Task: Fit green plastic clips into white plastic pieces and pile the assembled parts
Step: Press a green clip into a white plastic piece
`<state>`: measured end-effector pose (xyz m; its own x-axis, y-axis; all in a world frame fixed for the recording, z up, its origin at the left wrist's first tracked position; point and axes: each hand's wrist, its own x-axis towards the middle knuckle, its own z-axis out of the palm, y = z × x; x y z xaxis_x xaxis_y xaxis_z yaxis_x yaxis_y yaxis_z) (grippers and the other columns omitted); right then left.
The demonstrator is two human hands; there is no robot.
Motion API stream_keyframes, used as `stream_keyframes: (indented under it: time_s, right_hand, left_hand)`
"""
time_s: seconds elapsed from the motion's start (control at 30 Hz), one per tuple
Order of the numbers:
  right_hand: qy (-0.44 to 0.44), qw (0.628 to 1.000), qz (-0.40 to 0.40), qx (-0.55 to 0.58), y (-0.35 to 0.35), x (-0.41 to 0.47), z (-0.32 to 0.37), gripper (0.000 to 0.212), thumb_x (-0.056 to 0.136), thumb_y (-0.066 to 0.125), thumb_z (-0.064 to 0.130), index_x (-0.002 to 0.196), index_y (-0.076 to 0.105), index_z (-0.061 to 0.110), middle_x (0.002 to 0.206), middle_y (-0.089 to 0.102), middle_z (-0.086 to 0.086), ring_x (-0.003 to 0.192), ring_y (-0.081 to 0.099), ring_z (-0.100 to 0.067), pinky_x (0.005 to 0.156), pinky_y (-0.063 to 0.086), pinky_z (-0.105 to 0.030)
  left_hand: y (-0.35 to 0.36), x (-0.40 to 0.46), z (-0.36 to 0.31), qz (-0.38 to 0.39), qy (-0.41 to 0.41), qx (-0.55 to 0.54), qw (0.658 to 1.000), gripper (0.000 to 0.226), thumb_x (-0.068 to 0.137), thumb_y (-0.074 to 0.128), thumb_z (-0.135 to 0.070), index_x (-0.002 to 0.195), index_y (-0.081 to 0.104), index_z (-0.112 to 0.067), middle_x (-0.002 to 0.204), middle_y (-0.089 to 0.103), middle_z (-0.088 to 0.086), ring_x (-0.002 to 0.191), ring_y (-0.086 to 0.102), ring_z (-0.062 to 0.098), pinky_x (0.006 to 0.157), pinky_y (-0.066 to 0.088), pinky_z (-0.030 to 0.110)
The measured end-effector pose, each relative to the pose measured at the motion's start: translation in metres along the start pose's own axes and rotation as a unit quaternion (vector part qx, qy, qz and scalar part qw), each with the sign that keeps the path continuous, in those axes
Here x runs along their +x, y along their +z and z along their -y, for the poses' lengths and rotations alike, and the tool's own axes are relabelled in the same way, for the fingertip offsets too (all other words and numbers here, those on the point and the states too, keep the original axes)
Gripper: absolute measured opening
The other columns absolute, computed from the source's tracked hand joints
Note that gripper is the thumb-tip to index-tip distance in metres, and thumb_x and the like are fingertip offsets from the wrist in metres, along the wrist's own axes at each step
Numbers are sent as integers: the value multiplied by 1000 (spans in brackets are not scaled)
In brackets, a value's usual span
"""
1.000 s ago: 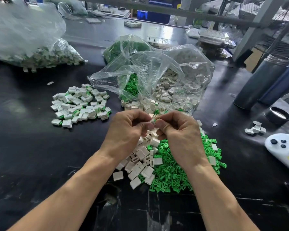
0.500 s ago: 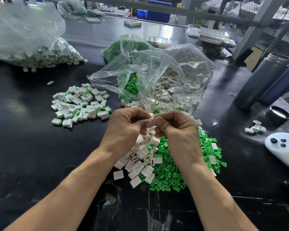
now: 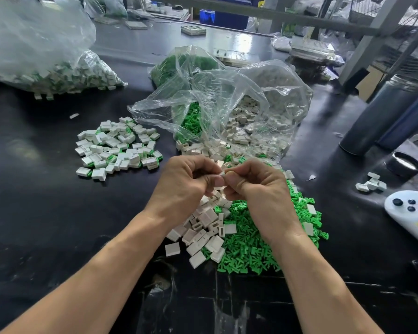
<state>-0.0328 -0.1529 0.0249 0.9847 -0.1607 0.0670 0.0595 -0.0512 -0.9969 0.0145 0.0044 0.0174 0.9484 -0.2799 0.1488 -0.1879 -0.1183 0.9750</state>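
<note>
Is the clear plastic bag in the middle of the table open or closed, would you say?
Open: the clear plastic bag gapes toward the person, white pieces spilling from its mouth.

Above the green clips, the left hand and right hand pinch one white piece together.

Two hands, the left hand and the right hand, meet at centre frame on one white piece. Three clear bags: one upper left, two at centre. Two dark cylinders stand at right. Perhaps five white pieces form the small cluster at right. The loose heaps are too many to count.
</note>
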Motion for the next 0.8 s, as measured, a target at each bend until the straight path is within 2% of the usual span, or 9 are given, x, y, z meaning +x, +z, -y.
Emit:
stream_keyframes:
  time_s: [0.1,0.2,0.27,0.37,0.47,0.53,0.63,0.7,0.8]
  right_hand:
    - [16,1000,1,-5,-2,-1,-1,20,95,70,3,79,75,15,84,78,-8,74,68,-16,74,62,-33]
    - [-7,1000,-14,-5,-2,0,0,9,99,68,10,92,74,9,87,78,-8,76,70,-20,73,62,-32]
    - [-30,999,-17,-20,-2,3,2,15,104,63,21,101,74,11,90,78,-7,78,70,-23,71,61,-34]
    - [-24,999,-36,7,0,4,4,33,110,48,37,109,73,16,90,78,-9,68,65,-18,55,53,-27]
    - [31,996,-59,63,3,6,5,55,109,39,53,86,76,19,77,74,-12,52,56,-15,41,40,-21]
    - [53,997,-46,41,5,7,6,67,108,34,60,72,77,23,69,70,-11,48,52,-15,38,36,-20]
    - [69,996,-47,-4,8,6,7,71,108,33,60,62,74,25,59,64,-5,44,49,-13,38,35,-21]
    - [67,997,-44,-14,11,6,9,72,109,32,56,58,71,23,54,59,0,42,48,-8,38,36,-18]
    - [60,997,-42,3,15,5,12,72,112,32,46,56,74,33,48,57,8,39,48,-1,37,36,-14]
  left_hand:
    - [2,0,0,3,-2,-1,1000,6,86,77,2,89,76,-4,79,74,11,62,63,12,62,58,24]
    - [7,0,-1,-11,12,-34,999,11,91,70,6,91,73,-4,80,73,6,67,64,12,65,58,27]
    - [9,0,-3,-17,24,-48,998,12,93,67,4,92,72,-7,81,72,0,72,64,8,67,56,25]
    - [8,1,-2,-20,36,-49,998,8,92,74,-8,92,71,-16,87,72,-2,77,64,8,70,53,24]
    - [11,-1,-2,-24,37,-36,998,9,89,78,-15,89,73,-22,95,72,9,86,64,32,77,57,37]
    - [15,-2,-4,-14,44,-41,998,9,88,79,-14,89,73,-21,98,72,8,87,65,37,80,59,42]
    - [17,-1,-4,1,50,-36,998,7,88,79,-13,91,74,-17,102,72,5,84,69,26,83,59,47]
    - [20,0,-4,3,54,-32,998,7,88,79,-11,90,74,-16,103,71,7,83,69,19,82,60,46]
    - [23,-1,-4,11,52,-68,996,8,88,77,-6,91,73,-12,97,74,8,78,71,19,76,61,39]
